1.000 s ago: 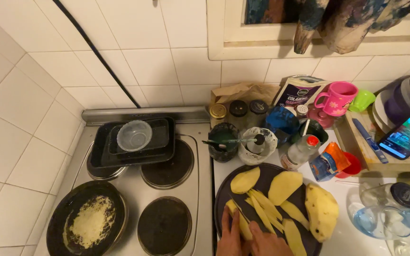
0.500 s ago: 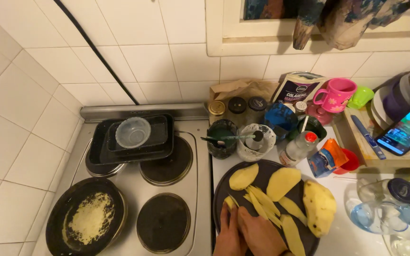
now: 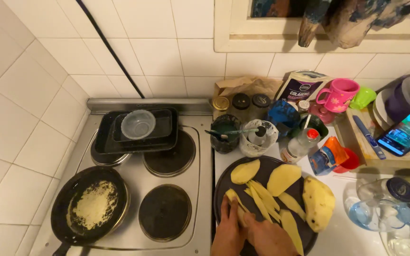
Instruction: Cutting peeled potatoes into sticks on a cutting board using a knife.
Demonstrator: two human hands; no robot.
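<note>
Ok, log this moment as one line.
left hand: on potato strips | right hand: on strips | plate: dark, holds slices | pan: on stove

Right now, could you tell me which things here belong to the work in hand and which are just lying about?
In use: left hand, right hand, potato slices, dark round plate.
Lying about: frying pan, stacked baking trays, pink mug, phone.

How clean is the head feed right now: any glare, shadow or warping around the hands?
Head view: warm, dim light; wide-angle lens bends the white wall tiles. Left hand and right hand sit cropped at the bottom edge, slightly soft, over pale potato strips on the round dark plate. No harsh glare there.
</note>
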